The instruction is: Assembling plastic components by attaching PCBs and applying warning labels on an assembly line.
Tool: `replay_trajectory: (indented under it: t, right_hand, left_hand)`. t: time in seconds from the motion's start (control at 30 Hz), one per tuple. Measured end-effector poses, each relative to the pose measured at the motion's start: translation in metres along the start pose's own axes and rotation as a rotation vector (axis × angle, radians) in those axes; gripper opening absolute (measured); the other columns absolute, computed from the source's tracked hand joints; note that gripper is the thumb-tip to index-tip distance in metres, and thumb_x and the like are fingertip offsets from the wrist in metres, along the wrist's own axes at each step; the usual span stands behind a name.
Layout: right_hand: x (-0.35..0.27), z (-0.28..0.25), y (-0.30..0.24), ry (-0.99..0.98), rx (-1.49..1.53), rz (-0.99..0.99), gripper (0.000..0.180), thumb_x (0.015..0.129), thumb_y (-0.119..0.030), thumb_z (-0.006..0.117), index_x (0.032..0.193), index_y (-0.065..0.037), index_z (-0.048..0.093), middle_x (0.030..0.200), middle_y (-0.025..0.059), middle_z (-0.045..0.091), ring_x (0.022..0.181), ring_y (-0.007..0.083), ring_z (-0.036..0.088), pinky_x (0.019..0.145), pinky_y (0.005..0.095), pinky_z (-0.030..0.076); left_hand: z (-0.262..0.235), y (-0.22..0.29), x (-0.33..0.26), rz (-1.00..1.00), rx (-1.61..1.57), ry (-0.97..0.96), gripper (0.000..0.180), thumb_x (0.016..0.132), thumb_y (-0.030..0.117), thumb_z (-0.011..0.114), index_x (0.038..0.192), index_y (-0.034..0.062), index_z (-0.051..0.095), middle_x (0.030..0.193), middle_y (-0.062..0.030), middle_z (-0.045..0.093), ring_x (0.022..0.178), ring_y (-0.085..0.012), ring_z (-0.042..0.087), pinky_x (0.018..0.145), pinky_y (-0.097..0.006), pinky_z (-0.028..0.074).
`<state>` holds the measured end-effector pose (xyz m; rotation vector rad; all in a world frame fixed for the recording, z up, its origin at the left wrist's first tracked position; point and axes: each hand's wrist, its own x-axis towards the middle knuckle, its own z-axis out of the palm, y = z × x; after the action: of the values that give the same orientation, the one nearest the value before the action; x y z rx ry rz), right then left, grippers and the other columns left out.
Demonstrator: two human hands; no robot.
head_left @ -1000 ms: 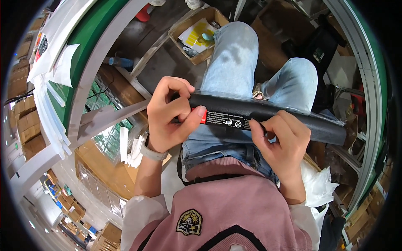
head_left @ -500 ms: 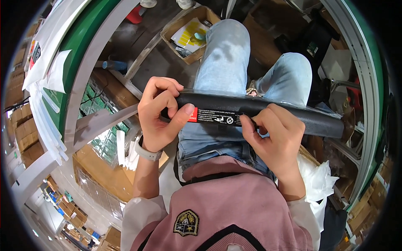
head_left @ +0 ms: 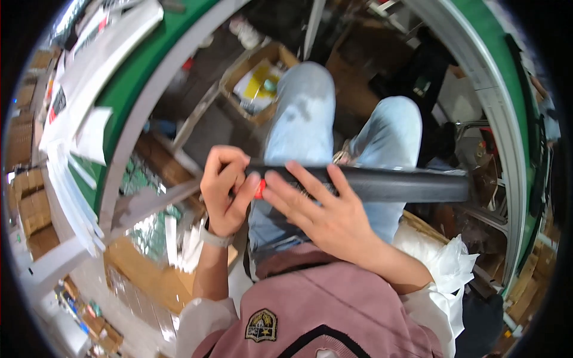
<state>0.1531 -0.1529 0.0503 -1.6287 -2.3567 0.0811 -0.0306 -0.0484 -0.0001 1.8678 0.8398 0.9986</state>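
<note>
Overhead, a green work surface with a pale metal rim [head_left: 137,77] curves round the seated person, and white sheets lie on its left part. Below it are the person's knees in light blue jeans [head_left: 301,113] and, at the bottom edge, a pink top [head_left: 334,298] with a sewn badge. A white plastic bag [head_left: 441,262] sits by the right hip. An open cardboard box [head_left: 256,83] with yellow and white contents stands on the floor beyond the left knee.

Across the lap, roughly level, lies a long black tube [head_left: 388,184], reaching from the left hand out past the right knee. The left hand [head_left: 224,191] is curled tight round the tube's left end, thumb towards the body. The right hand [head_left: 322,215] is open, its fingers spread and laid flat over the tube just beside the left hand, pressing on it, not gripping. Between the two hands a small red band [head_left: 260,190] on the tube shows. A pale wristband [head_left: 215,238] sits on the left wrist.

The work looks to be at the stage of steadying the tube while its left end is handled. Any twist or pull there would call for the right hand to close round the tube, since a flat palm lets it roll.
</note>
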Motion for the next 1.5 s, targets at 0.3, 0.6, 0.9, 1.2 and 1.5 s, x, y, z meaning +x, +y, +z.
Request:
replay_trajectory:
  t: [0.3, 0.6, 0.9, 1.2, 1.5]
  right_hand:
    - [-0.130, -0.061, 0.141, 0.145, -0.292, 0.216, 0.039, 0.072, -0.006, 0.063, 0.112, -0.006, 0.065, 0.096, 0.0071, 0.064, 0.084, 0.0242, 0.062, 0.074, 0.0376, 0.051]
    - [-0.193, -0.147, 0.155, 0.574, 0.060, 0.732, 0.029, 0.077, 0.002, 0.063, 0.105, -0.001, 0.068, 0.088, 0.0157, 0.070, 0.079, 0.0322, 0.068, 0.076, 0.0367, 0.054]
    - [-0.139, -0.208, 0.398, 0.701, -0.028, 1.025, 0.031, 0.072, -0.005, 0.053, 0.096, 0.013, 0.060, 0.093, 0.0334, 0.064, 0.090, 0.0456, 0.065, 0.080, 0.0470, 0.050]
    - [-0.009, -0.161, 0.519, 0.928, -0.017, 1.268, 0.040, 0.091, -0.029, 0.057, 0.113, 0.005, 0.060, 0.116, 0.0226, 0.062, 0.109, 0.0422, 0.060, 0.083, 0.0591, 0.050]
    - [-0.250, -0.239, 0.437, 0.270, -0.503, 1.458, 0.051, 0.061, -0.038, 0.084, 0.099, -0.005, 0.073, 0.106, 0.0137, 0.071, 0.097, 0.0315, 0.069, 0.083, 0.0421, 0.055]
  left_hand:
    - [-0.007, -0.012, 0.000, 0.043, -0.021, 0.110, 0.018, 0.087, 0.012, 0.063, 0.082, 0.0010, 0.049, 0.092, -0.0142, 0.055, 0.080, -0.0225, 0.053, 0.072, -0.031, 0.042]
    - [-0.046, 0.074, 0.022, 0.484, 0.235, 0.517, 0.013, 0.086, 0.003, 0.054, 0.099, -0.0019, 0.054, 0.095, -0.0129, 0.056, 0.089, -0.0280, 0.053, 0.083, -0.037, 0.043]
    - [0.006, 0.041, 0.035, -0.027, -0.310, 0.243, 0.010, 0.088, -0.005, 0.055, 0.093, 0.0021, 0.053, 0.088, -0.0054, 0.055, 0.076, -0.0128, 0.055, 0.073, -0.024, 0.045]
    - [0.006, -0.005, -0.010, -0.304, -0.080, 0.075, 0.010, 0.091, 0.002, 0.065, 0.099, 0.0004, 0.060, 0.088, -0.0040, 0.061, 0.080, -0.0120, 0.060, 0.074, -0.025, 0.049]
    - [0.016, -0.013, 0.013, -0.412, -0.372, 0.185, 0.009, 0.089, -0.004, 0.059, 0.097, 0.0005, 0.062, 0.091, -0.0069, 0.064, 0.085, -0.0154, 0.061, 0.077, -0.027, 0.049]
